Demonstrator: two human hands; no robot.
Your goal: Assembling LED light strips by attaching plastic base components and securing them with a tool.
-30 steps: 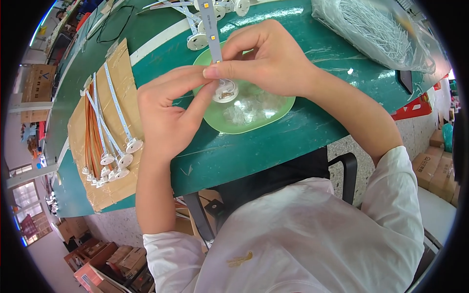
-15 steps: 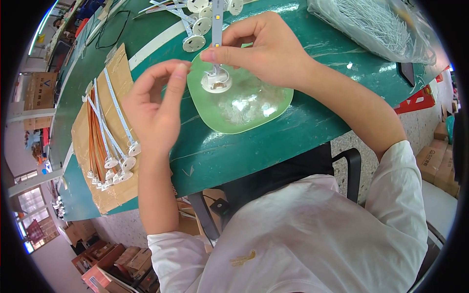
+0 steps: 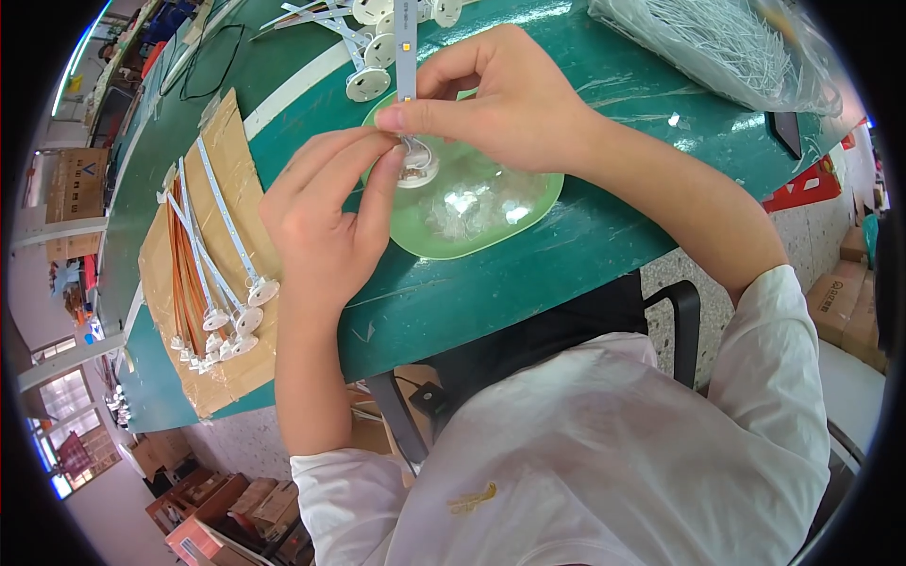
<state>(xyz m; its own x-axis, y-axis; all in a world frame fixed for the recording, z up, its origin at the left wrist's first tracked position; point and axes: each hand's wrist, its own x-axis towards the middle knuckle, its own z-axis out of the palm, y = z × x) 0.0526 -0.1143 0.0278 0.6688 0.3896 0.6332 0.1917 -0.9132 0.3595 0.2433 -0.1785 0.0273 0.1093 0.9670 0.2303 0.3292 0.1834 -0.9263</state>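
Upright in my right hand (image 3: pixel 500 99) is an LED strip (image 3: pixel 406 66), pinched between thumb and fingers near its lower end. Thin white wires join it to a round white end cap (image 3: pixel 418 170) hanging below. My left hand (image 3: pixel 330 203) is closed in a pinch, its fingertips at these wires just above the cap; what they grip, if anything, is too small to make out. Under both hands sits a green bowl (image 3: pixel 453 251) holding small clear plastic pieces (image 3: pixel 462 209).
To the left, LED strips with white end caps (image 3: pixel 215 319) and orange-brown strips (image 3: pixel 181 255) lie on cardboard (image 3: pixel 156 274). More capped strips (image 3: pixel 366 83) lie beyond the bowl on the green table (image 3: pixel 472 302). A clear bag of thin white pieces (image 3: pixel 727 52) and a dark phone-like object (image 3: pixel 785 132) are at right.
My left hand has moved right and slightly inward, bringing its fingertips from beside the bowl's edge to the wires above the end cap. The right hand and strip have shifted slightly left.
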